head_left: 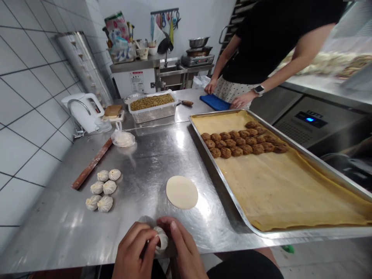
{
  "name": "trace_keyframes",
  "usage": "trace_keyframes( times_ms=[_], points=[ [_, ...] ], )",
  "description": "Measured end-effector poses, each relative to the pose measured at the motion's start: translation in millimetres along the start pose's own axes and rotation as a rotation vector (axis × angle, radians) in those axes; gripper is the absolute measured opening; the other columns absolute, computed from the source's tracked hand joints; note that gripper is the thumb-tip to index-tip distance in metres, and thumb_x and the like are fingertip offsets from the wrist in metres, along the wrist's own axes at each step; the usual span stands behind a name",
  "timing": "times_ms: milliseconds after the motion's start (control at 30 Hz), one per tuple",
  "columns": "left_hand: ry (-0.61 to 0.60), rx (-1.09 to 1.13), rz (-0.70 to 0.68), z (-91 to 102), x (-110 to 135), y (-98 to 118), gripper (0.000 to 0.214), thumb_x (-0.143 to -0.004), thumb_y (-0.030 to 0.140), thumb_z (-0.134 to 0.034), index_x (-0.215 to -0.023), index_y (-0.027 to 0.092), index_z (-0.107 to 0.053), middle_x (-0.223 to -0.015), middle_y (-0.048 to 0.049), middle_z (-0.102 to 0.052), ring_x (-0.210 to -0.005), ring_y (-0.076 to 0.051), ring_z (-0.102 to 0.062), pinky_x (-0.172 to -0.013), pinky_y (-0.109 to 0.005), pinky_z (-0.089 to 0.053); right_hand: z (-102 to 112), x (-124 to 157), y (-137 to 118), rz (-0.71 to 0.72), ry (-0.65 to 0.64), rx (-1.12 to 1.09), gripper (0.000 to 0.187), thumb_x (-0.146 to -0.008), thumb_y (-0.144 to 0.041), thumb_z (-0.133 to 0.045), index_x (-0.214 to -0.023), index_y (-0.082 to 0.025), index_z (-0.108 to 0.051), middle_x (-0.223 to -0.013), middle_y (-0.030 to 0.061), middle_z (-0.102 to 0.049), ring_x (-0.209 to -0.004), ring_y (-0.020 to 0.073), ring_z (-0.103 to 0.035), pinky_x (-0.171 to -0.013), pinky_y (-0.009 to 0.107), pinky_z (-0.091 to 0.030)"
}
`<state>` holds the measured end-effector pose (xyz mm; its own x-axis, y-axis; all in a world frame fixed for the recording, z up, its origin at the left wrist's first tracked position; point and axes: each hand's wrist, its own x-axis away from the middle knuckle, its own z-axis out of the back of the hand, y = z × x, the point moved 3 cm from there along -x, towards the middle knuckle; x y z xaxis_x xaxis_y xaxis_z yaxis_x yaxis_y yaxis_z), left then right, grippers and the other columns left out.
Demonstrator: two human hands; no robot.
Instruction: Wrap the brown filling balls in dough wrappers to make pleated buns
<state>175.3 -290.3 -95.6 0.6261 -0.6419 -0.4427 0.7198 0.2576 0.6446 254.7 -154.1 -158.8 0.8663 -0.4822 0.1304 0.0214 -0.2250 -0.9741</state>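
Note:
Close to the table's front edge, a pleated dough bun (161,239) sits between my two hands. With finger and thumb, my left hand (134,248) pinches the bun's edge, where a dark filling shows inside. Curved around the bun's far right side is my right hand (183,248), its fingers against the dough. Just beyond them a flat round dough wrapper (181,192) lies on the metal table. Farther left stand several finished pleated buns (104,187) in two columns.
A large tray (232,197) with rows of brown filling balls (241,142) occupies the right side. A rolling pin (92,163), a bagged dough piece (123,138), a white kettle (84,112) and a filling tub (154,112) lie farther back. Another person's hand (243,100) touches a blue cloth (215,102).

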Motion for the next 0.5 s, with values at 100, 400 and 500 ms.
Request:
trace_keyframes(
  times_ms=[100, 400, 500],
  points=[
    [-0.006, 0.094, 0.084, -0.4, 3, 5, 0.014, -0.101, 0.022, -0.058, -0.098, 0.025, -0.071, -0.090, -0.0020, -0.072, -0.083, -0.014, -0.072, -0.074, -0.022, -0.059, -14, -3, -8, -0.125, -0.124, -0.161, 0.058, -0.104, -0.066, -0.041, -0.105, -0.021, -0.079, -0.095, 0.0085, -0.080, -0.088, 0.0249, -0.077, -0.080, 0.035, -0.064],
    [-0.201, -0.002, -0.173, 17.2, 2, 27, 0.020, -0.100, 0.013, -0.057, -0.115, 0.021, -0.069, -0.098, -0.0046, -0.075, -0.087, -0.013, -0.073, -0.080, -0.019, -0.060, -18, 15, -12, -0.292, -0.241, -0.396, 0.057, -0.096, -0.071, -0.055, -0.100, -0.017, -0.071, -0.077, 0.0035, -0.071, -0.061, 0.0154, -0.065, -0.052, 0.024, -0.053],
    [-0.116, -0.045, -0.240, 18.0, 3, 39, 0.016, -0.101, 0.013, -0.052, -0.098, 0.019, -0.066, -0.083, -0.0030, -0.070, -0.074, -0.013, -0.068, -0.070, -0.022, -0.058, -20, 19, -11, -0.365, -0.318, -0.485, 0.048, -0.087, -0.063, -0.073, -0.098, -0.017, -0.065, -0.064, -0.0007, -0.066, -0.047, 0.0118, -0.057, -0.039, 0.018, -0.044]
  ],
)
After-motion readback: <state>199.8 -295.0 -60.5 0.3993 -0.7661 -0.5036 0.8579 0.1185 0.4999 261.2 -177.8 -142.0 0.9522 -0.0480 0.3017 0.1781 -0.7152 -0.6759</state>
